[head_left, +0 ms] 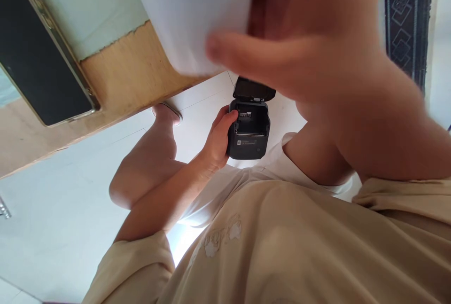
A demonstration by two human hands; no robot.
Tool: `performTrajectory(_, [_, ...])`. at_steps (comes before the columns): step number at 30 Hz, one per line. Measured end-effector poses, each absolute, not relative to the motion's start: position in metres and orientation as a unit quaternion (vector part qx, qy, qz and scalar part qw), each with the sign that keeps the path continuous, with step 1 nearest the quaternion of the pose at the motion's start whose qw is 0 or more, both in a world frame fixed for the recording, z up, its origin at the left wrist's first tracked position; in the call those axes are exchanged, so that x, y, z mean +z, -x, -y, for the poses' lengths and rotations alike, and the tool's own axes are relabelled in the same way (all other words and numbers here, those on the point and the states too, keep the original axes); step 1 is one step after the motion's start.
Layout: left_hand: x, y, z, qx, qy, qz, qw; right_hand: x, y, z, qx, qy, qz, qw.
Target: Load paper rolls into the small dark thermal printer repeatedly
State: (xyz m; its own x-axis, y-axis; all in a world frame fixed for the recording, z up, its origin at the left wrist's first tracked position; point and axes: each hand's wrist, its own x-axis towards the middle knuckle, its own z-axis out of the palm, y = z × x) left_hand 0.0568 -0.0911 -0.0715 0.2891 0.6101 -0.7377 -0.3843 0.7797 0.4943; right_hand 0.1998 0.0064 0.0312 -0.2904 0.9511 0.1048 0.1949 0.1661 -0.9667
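Observation:
Low in front of my lap, my left hand (221,137) grips a small black device that looks like a portable label printer (248,149). Its lid (254,90) is swung up, and the hollow compartment inside shows no roll. My left thumb rests on the compartment's left edge. Close to the camera, my right hand (299,45) is blurred. Its thumb presses against a smooth white box-like object (193,17) with rounded corners, while the other fingers are mostly hidden behind it. The top of this white object lies outside the picture.
A wooden table (120,69) runs across the upper left, partly covered by a pale green sheet (102,8). On it lies a phone (38,45) with a dark screen and gold rim. A dark patterned strip of cloth (405,27) shows at the upper right.

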Motion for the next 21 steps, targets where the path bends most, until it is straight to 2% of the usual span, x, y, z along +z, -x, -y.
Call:
performTrajectory(1, [-0.071, -0.056, 0.092, 0.317, -0.115, -0.504, 0.795, 0.034, -0.205, 0.005, 0.517, 0.439, 0.626, 0.386])
performTrajectory(2, [-0.071, -0.055, 0.093, 0.323, -0.121, -0.498, 0.796, 0.037, -0.211, 0.016, 0.587, 0.415, 0.611, 0.332])
performTrajectory(5, [-0.07, -0.053, 0.095, 0.332, -0.142, -0.491, 0.793, 0.032, -0.224, 0.045, 0.741, 0.398, 0.442, 0.314])
performTrajectory(6, [-0.069, -0.053, 0.095, 0.328, -0.144, -0.496, 0.791, 0.026, -0.226, 0.051, 0.761, 0.393, 0.419, 0.302])
performTrajectory(15, [-0.072, -0.056, 0.092, 0.322, -0.119, -0.497, 0.797, -0.025, -0.227, 0.062, 0.763, 0.35, 0.486, 0.243])
performTrajectory(21, [-0.074, -0.055, 0.09, 0.298, -0.106, -0.529, 0.788, -0.032, -0.228, 0.066, 0.786, 0.429, 0.352, 0.272])
